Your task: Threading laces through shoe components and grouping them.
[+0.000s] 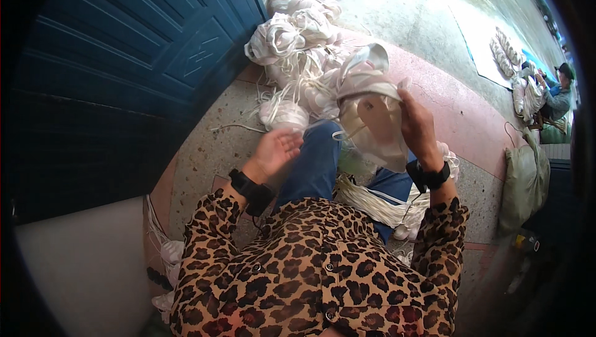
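Speckled floor (205, 144), white bag (372, 120) in right hand (417, 127)

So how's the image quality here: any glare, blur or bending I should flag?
Head view: the concrete ground at top is washed out by daylight; the blue door bows near the rim; corners are black. The right hand and the white pieces it holds look slightly soft; the left hand is open.
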Action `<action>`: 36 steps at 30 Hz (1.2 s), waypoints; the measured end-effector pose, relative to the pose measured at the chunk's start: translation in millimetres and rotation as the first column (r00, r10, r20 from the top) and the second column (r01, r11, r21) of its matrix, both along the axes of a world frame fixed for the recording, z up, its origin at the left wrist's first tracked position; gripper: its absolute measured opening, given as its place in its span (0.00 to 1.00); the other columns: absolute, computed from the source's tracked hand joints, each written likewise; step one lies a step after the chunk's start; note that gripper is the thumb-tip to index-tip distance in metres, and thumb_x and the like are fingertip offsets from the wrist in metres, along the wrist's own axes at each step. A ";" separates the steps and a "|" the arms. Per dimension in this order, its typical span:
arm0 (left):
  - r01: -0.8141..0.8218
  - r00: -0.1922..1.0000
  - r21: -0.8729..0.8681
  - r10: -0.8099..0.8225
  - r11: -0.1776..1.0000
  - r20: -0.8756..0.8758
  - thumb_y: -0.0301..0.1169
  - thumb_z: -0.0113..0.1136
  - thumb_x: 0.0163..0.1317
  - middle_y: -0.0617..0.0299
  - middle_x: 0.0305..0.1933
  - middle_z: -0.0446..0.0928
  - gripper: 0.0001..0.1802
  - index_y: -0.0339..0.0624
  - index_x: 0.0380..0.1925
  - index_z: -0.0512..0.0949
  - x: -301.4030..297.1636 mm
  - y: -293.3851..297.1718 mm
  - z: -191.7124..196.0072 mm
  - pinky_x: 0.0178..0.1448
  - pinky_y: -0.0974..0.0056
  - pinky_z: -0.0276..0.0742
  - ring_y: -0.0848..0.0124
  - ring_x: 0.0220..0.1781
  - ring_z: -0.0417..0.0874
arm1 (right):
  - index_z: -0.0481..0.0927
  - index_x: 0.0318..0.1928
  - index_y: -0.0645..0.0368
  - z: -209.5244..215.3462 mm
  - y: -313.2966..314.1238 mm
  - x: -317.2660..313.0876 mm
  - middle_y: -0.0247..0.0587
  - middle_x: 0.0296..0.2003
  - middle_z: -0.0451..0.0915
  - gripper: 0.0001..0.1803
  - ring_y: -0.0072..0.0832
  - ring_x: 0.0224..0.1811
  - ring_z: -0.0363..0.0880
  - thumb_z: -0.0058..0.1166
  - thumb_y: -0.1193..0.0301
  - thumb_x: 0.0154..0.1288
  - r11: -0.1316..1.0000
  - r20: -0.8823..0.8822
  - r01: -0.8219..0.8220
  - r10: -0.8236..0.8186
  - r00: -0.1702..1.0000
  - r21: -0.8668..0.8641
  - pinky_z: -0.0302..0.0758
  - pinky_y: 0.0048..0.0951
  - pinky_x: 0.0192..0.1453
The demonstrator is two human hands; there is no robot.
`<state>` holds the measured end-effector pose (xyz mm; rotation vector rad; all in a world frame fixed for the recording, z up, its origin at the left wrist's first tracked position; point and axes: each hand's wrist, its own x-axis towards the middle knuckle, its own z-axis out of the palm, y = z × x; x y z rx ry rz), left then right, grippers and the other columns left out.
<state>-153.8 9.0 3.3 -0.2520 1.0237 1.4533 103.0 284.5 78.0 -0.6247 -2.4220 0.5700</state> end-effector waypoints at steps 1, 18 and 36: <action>0.066 0.998 -0.039 -0.065 0.997 0.004 0.35 0.60 0.67 0.53 0.51 0.79 0.17 0.37 0.50 0.75 4.0 2.0 -8.5 0.53 0.56 0.79 0.61 0.52 0.81 | 0.75 0.60 0.59 -5.3 -1.4 2.4 0.55 0.32 0.81 0.21 0.51 0.33 0.81 0.51 0.80 0.67 0.997 -0.018 -0.025 0.026 0.999 0.073 0.76 0.46 0.37; 0.586 0.555 -0.092 -0.482 0.805 -0.678 0.56 0.40 0.78 0.64 0.48 0.80 0.31 0.38 0.53 0.77 3.3 83.5 -43.5 0.59 0.66 0.71 0.74 0.49 0.78 | 0.74 0.59 0.66 -25.1 -102.1 -4.1 0.44 0.29 0.78 0.26 0.40 0.30 0.77 0.56 0.79 0.57 0.995 0.088 -0.011 0.002 0.996 0.103 0.74 0.39 0.36; 0.503 0.224 -0.423 -0.586 0.754 -0.778 0.45 0.65 0.66 0.59 0.34 0.81 0.27 0.34 0.55 0.75 32.9 57.7 -118.6 0.41 0.63 0.77 0.68 0.36 0.81 | 0.77 0.58 0.61 -60.6 -79.5 24.5 0.56 0.30 0.82 0.18 0.50 0.31 0.84 0.54 0.73 0.69 0.811 0.114 0.266 -0.243 0.963 -0.521 0.79 0.46 0.34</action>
